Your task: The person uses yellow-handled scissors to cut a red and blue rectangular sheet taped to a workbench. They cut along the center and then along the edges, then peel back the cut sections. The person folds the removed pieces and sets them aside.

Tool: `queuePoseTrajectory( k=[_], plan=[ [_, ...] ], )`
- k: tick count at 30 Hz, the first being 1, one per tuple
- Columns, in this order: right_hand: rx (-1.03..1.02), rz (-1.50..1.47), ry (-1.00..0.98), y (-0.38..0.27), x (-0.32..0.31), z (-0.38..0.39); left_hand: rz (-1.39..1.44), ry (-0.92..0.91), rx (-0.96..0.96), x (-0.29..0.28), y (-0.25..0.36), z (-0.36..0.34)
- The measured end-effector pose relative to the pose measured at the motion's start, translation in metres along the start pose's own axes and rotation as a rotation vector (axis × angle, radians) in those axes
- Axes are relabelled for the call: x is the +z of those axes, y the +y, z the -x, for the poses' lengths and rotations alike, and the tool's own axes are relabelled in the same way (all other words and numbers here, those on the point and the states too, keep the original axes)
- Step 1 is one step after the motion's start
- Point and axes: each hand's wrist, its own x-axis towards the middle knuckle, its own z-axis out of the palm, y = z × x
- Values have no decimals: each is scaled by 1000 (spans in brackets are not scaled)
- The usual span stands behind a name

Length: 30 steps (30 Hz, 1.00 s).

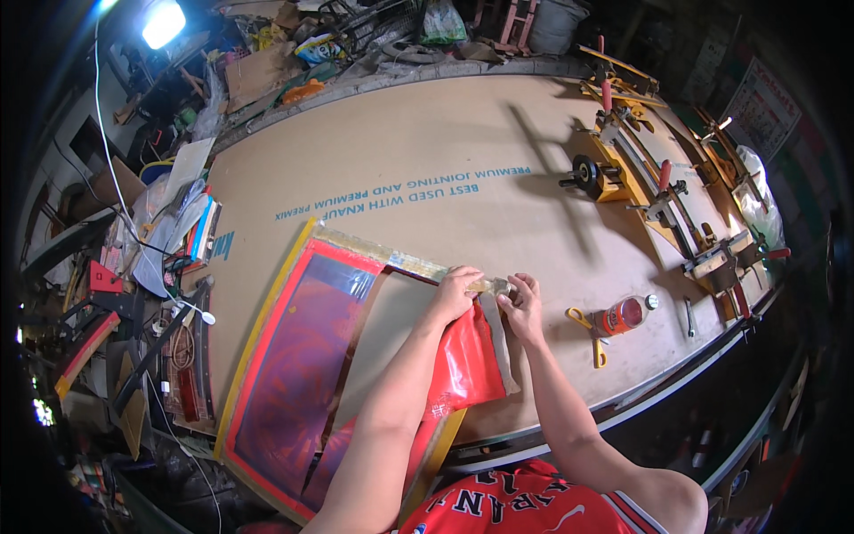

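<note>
A screen-printing frame (356, 246) lies in front of me, tilted, with yellowish edges and purple mesh (298, 334) bordered in red. The mesh has a large opening through which the board shows. A loose red sheet of mesh (464, 360) hangs folded at the frame's right side. My left hand (455, 295) is closed over the far rail near its right corner. Just right of it, my right hand (523, 307) pinches the end of a brownish tape strip (485, 286) at that corner. The fingertips partly hide the strip.
Beneath the frame is a large brown board (409, 133) with blue print. Yellow-handled scissors (600, 354) and a red-labelled bottle (625, 315) sit to the right. Clamping jigs (623, 169) line the right side. Tools and clutter (182, 249) crowd the left; a lamp (164, 24) shines above.
</note>
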Motion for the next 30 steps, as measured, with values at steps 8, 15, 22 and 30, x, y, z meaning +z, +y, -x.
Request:
queuePoseTrajectory(
  k=[8,15,22,30],
  plan=[
    [158,-251,-160,14,5,-12,-39,25,4,13,-10,0],
    [223,-162,-196,24,8,-19,-469,-165,43,2,7,12],
    [201,15,147,-6,31,9,-513,-166,3,1,5,10],
    [91,110,102,-14,19,15,-463,-148,-13,4,6,11]
  ],
)
